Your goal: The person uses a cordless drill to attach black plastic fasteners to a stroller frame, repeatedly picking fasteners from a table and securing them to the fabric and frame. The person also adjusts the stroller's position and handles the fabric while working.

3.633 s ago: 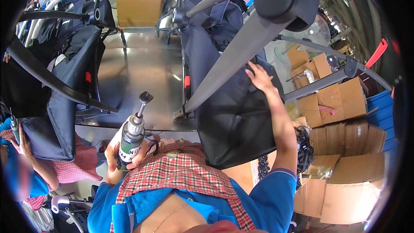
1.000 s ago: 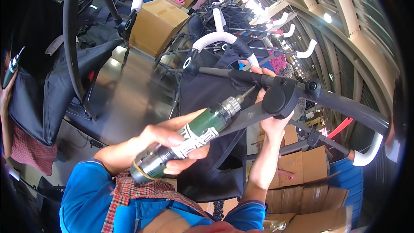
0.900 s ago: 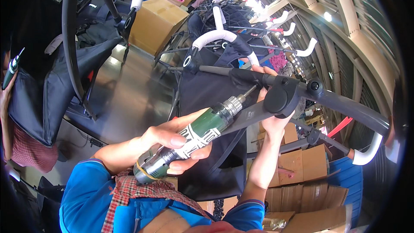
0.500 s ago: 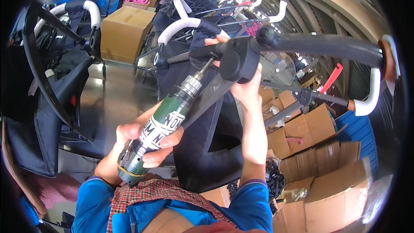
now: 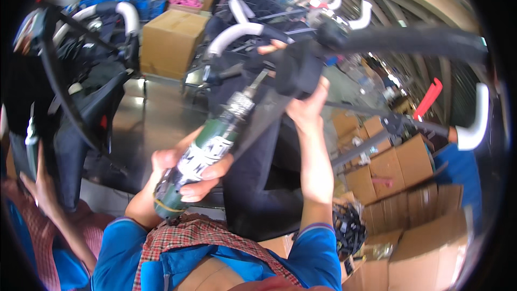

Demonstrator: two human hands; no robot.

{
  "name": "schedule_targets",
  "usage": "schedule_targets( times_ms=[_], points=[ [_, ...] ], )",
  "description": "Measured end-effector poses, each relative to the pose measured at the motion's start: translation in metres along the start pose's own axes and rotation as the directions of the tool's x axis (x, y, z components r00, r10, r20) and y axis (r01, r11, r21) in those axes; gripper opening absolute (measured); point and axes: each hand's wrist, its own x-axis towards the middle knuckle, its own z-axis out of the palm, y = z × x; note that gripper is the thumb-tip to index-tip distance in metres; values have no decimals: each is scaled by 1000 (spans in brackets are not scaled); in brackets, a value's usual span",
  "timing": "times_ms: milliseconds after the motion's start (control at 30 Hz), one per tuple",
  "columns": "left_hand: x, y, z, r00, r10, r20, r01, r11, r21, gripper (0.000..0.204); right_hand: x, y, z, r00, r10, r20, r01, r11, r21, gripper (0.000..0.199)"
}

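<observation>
My left hand [image 5: 207, 180] is wrapped round a green electric screwdriver [image 5: 216, 136] with a yellow band near its lower end. The tool slants up to the right, and its thin bit ends beside the black plastic joint [image 5: 300, 73] of a stroller frame. Whether the bit sits in a screw is too blurred to tell. Behind that joint, my right hand [image 5: 308, 109] grips the stroller frame, with fingertips showing above it and the rest partly hidden. A thick black tube [image 5: 409, 43] runs right from the joint. Dark stroller fabric [image 5: 245, 183] hangs below.
A co-worker's hand [image 5: 43, 194] at far left is by another screwdriver [image 5: 32, 148]. Another black stroller frame [image 5: 59, 83] stands nearby. A closed carton [image 5: 173, 43] sits beyond it. Opened cartons [image 5: 425, 242] fill the lower right, under a white-gripped handle [image 5: 474, 124].
The view has shifted, so the surroundings sit farther right. A co-worker's hand and screwdriver have come in at far left. My hands keep their holds, and the screwdriver stays by the joint.
</observation>
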Motion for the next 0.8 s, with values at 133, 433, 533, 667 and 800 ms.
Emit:
schedule_targets(
  times_ms=[133, 433, 533, 667, 800],
  points=[
    [1, -2, 5, 999, 12, 30, -8, 991, -133, 90, -1, -6, 4, 997, 52, -61, -53, 999, -13, 40],
    [3, -7, -11, 986, 8, 168, 8, 996, -94, 78, -10, 3, 20, 964, 161, -211, -104, 960, 259, 50],
    [3, -6, 1, 996, 29, 86, -30, 1000, 6, 85, -11, 1, 25, 945, 254, -205, -167, 917, 362, 49],
    [3, -2, 2, 998, 7, 65, -9, 1000, 26, 89, -14, 6, 22, 956, 252, -148, -177, 903, 392, 47],
    [5, 2, -9, 992, -11, 124, 22, 997, -81, 90, -8, 0, 22, 947, 303, -110, -203, 826, 526, 42]
  ],
)
